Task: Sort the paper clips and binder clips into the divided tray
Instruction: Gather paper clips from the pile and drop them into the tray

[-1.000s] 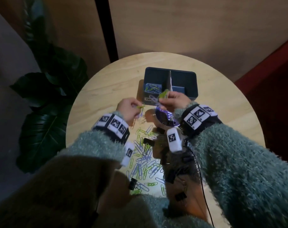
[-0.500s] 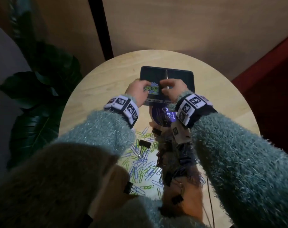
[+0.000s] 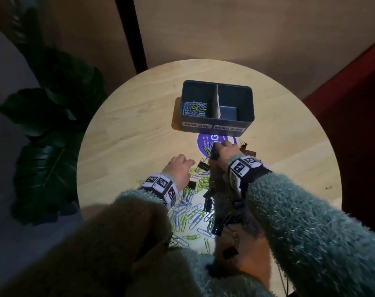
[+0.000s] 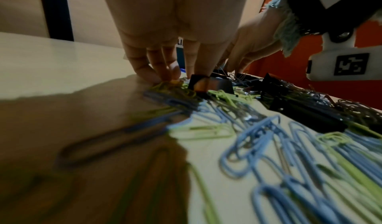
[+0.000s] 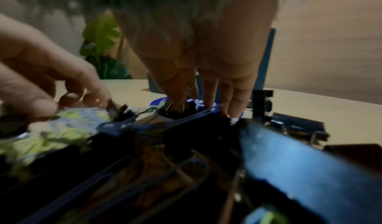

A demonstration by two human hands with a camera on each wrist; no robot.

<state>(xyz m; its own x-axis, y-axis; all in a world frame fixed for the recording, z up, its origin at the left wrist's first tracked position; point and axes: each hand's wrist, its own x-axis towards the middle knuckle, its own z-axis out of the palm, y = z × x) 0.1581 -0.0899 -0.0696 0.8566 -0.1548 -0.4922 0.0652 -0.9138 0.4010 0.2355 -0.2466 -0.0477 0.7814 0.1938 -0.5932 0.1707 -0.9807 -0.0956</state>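
A: Where does the sorting stand?

B: Early, I'd judge. The divided tray (image 3: 217, 125) sits on the bench beyond both hands, labelled PAPER CLIPS on its left compartment and BINDER CLIPS on its right. The left compartment holds a small heap of green and blue paper clips (image 3: 194, 109). In the right one I see no binder clips, though part of its floor is hidden behind the near wall.

A: And what is left?

B: Most of it. A wide scatter of paper clips (image 3: 191, 215) lies between and behind the two wrists, with black binder clips (image 3: 208, 203) mixed in, thicker toward the right arm.

A: The hands?

B: The left hand (image 3: 178, 168) has its fingertips (image 4: 157, 75) down on a few green clips at the far edge of the pile, bunched as if pinching; whether it has a grip I cannot tell. The right hand (image 3: 225, 151) reaches into clips lying on a round purple sticker (image 3: 203, 140) just short of the tray; its fingers (image 5: 175, 87) point down among black clips, the grip too blurred to judge.

A: The surroundings?

B: A round pale wooden bench (image 3: 128, 136), brightly lit near the person, dim elsewhere. A large-leaved plant (image 3: 53, 116) stands left of the left hand, a wood-panelled wall (image 3: 246, 35) beyond the tray, something red (image 3: 354, 82) to the right.
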